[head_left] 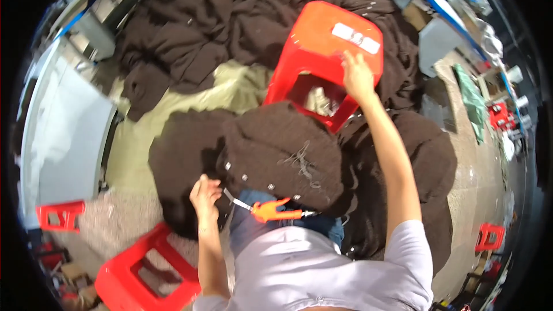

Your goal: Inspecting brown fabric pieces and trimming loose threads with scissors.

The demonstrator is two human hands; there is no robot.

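My right hand [358,76] reaches over a red-orange plastic stool [314,31], fingers apart near the edge of its seat; contact is hard to tell. A pale crumpled item [320,102] shows through the stool's side opening. Dark brown cloth [276,150] covers my lap, with loose grey threads [304,164] and small white spots along its near edge. At its left side my left hand [205,197] has its fingers curled together; what they pinch, if anything, is unclear. Just right of it lies an orange-handled tool [276,211] with a white strip at one end.
A large heap of brown cloth [201,17] fills the far side, over a yellowish sheet [178,118]. Another red stool [147,270] stands at lower left. A pale grey panel [69,126] is at left, blue-edged shelving [438,3] at right.
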